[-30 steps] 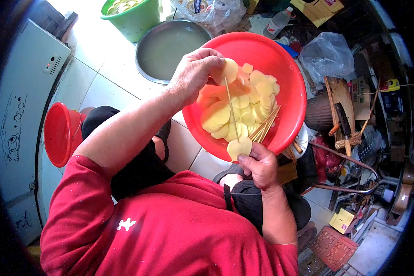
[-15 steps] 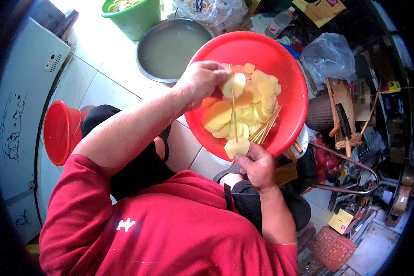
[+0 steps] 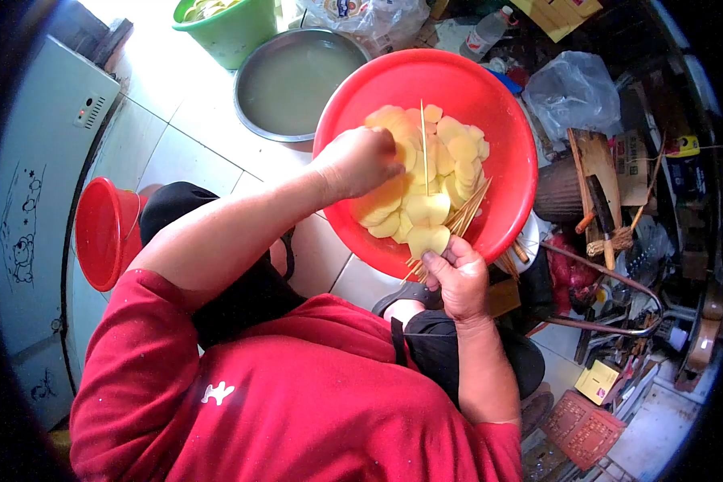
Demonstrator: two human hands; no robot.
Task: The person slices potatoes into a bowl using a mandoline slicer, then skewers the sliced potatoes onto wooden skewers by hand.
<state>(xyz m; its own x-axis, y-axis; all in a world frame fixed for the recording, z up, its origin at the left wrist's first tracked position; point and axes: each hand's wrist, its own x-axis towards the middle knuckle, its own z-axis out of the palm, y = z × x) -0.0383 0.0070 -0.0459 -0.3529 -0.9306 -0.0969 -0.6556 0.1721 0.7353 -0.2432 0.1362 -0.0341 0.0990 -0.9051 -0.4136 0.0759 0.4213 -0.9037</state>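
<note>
My right hand (image 3: pixel 460 277) pinches a pale yellow slice, like potato, at the lower end of a thin wooden skewer (image 3: pixel 424 145). Another slice (image 3: pixel 428 210) sits on the skewer just above it, and the bare tip points up and away from me. My left hand (image 3: pixel 363 162) is closed, fingers curled, over the left side of a heap of potato slices (image 3: pixel 464 151); whatever is in its fingers is hidden. The heap lies in a large red basin (image 3: pixel 502 120). A bundle of bare skewers (image 3: pixel 467 210) rests in the basin beside my right hand.
Beyond the basin stand a grey metal bowl (image 3: pixel 297 88) of cloudy water and a green bucket (image 3: pixel 233 36) with slices. A red bucket (image 3: pixel 100 233) is at left, near a white appliance (image 3: pixel 40 201). Plastic bags (image 3: pixel 574 96), a wooden board (image 3: pixel 594 165) and a metal frame (image 3: pixel 610 277) crowd the right.
The upper slice has come down the skewer, close to the lower one. My left hand has let go of it and moved down and left over the heap.
</note>
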